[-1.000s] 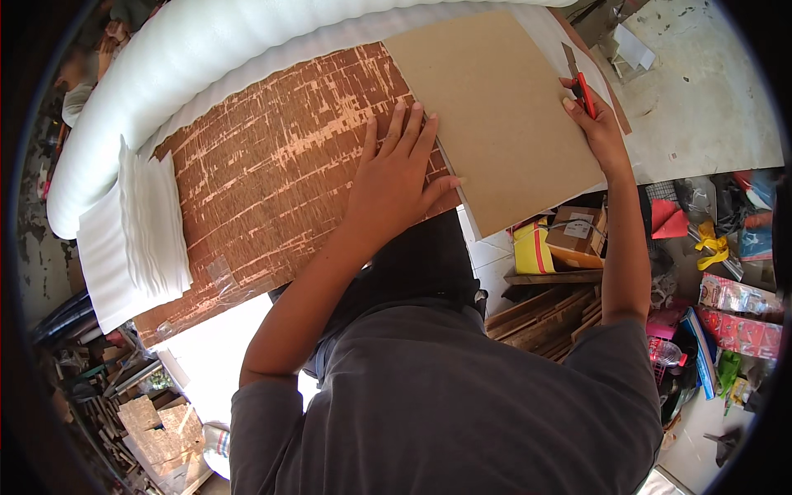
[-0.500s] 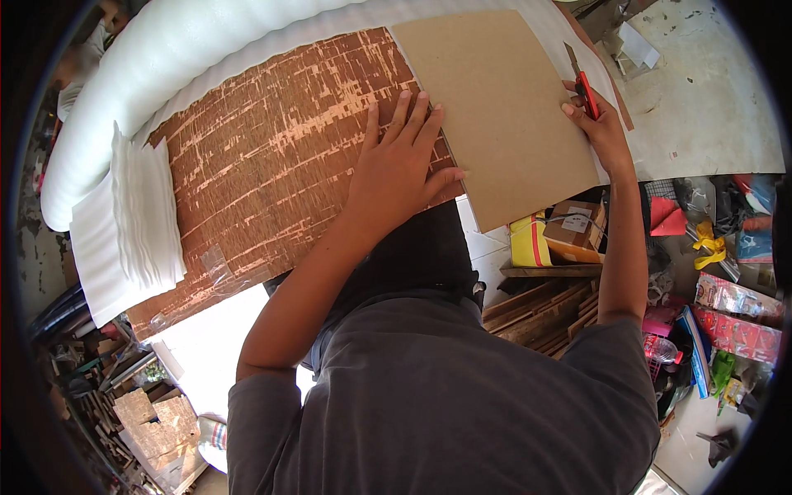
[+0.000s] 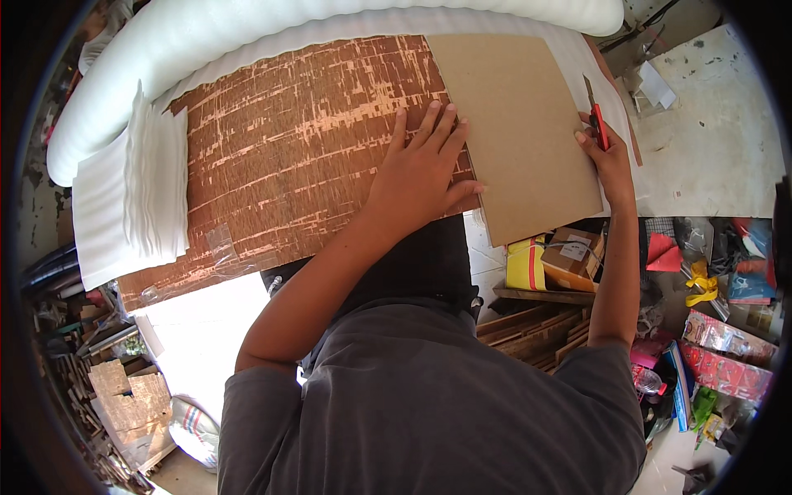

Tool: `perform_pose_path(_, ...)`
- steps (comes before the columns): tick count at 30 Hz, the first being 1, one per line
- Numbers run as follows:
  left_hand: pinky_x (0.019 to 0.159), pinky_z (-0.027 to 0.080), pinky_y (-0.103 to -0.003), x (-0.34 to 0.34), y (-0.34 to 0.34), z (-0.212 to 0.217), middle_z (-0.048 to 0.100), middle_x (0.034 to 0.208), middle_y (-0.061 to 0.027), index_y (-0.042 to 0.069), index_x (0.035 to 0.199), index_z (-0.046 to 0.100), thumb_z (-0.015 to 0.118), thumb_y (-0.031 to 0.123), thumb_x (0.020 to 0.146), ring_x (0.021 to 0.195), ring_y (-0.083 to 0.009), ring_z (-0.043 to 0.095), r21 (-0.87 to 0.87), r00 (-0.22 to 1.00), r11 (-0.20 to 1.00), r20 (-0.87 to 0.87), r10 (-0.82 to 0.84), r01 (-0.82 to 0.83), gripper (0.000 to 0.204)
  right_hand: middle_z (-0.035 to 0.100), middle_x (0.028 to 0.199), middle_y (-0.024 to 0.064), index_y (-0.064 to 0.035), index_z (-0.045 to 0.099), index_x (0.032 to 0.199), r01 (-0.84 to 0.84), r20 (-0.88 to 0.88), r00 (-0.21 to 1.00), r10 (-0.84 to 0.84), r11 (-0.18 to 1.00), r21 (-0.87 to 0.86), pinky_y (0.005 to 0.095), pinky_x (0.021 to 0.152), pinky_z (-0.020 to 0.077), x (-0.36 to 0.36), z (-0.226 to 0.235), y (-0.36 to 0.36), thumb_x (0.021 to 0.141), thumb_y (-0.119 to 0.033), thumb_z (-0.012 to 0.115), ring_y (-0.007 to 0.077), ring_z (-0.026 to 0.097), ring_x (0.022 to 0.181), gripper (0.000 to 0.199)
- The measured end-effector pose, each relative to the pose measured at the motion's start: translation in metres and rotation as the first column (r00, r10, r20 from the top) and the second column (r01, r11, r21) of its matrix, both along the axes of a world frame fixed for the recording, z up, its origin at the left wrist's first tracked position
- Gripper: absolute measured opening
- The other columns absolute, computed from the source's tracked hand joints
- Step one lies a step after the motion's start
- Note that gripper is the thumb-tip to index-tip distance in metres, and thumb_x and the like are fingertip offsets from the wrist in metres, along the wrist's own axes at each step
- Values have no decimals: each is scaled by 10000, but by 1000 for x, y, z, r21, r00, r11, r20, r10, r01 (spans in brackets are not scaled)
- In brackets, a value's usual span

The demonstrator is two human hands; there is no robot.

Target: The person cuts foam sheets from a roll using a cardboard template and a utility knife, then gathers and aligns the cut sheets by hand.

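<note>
Since a second ago my left hand [image 3: 417, 177] has hardly shifted, and the red utility knife [image 3: 596, 124] in my right hand [image 3: 609, 161] sits at much the same spot on the board's far edge. My left fingers [image 3: 431, 132] are spread apart and pressed flat, lying half on the brown worktop [image 3: 289, 157] and half over the left edge of the tan cardboard sheet [image 3: 516, 124], with the thumb stretched onto the sheet's lower left corner. My right fingers are closed together around the knife, whose blade points away from me along the sheet's right edge.

I see the cardboard sheet lying flat at the right end of the worktop, its near corner overhanging the worktop edge. Under and beyond it runs a wide strip of white foam sheeting [image 3: 330, 25], rolled up thick along the far side. At the left end of the worktop sits a stack of cut white foam pieces [image 3: 153, 186]. Below the worktop on the right I see a yellow box [image 3: 524, 264], a small cardboard box [image 3: 571, 252] beside it, and wooden slats [image 3: 536, 330]. Further right, coloured packages [image 3: 726, 346] lie scattered on the floor.
</note>
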State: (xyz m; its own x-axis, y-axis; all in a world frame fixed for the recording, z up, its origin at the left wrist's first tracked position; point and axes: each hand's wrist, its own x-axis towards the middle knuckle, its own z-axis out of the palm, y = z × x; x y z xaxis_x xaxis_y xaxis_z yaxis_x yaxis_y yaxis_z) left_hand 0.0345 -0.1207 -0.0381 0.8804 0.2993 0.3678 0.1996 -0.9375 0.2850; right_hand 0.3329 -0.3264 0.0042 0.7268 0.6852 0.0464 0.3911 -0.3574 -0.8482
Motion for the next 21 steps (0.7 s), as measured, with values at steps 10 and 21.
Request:
perform_pose_path(10, 1275, 183, -614, 2, 0, -3, 414, 1639, -203, 37, 1544, 460, 595, 681, 944, 1565, -361, 324, -3, 1000, 1000, 15, -24, 24, 890, 564, 929, -45, -5, 671, 1377, 17, -6, 1000, -17, 1000, 19, 223, 835, 449, 3, -6, -4, 943, -221, 802, 71, 541, 876, 502)
perform_pose_path(21, 1260, 181, -651, 2, -3, 0, 462, 1599, -220, 7, 1509, 496, 558, 784, 901, 1560, -337, 345, 28, 999, 1000, 39, -2, 1, 989, 577, 895, -58, -14, 675, 1377, 48, 23, 999, -48, 999, 1, 226, 758, 456, -5, -6, 0, 957, -220, 790, 51, 543, 816, 482)
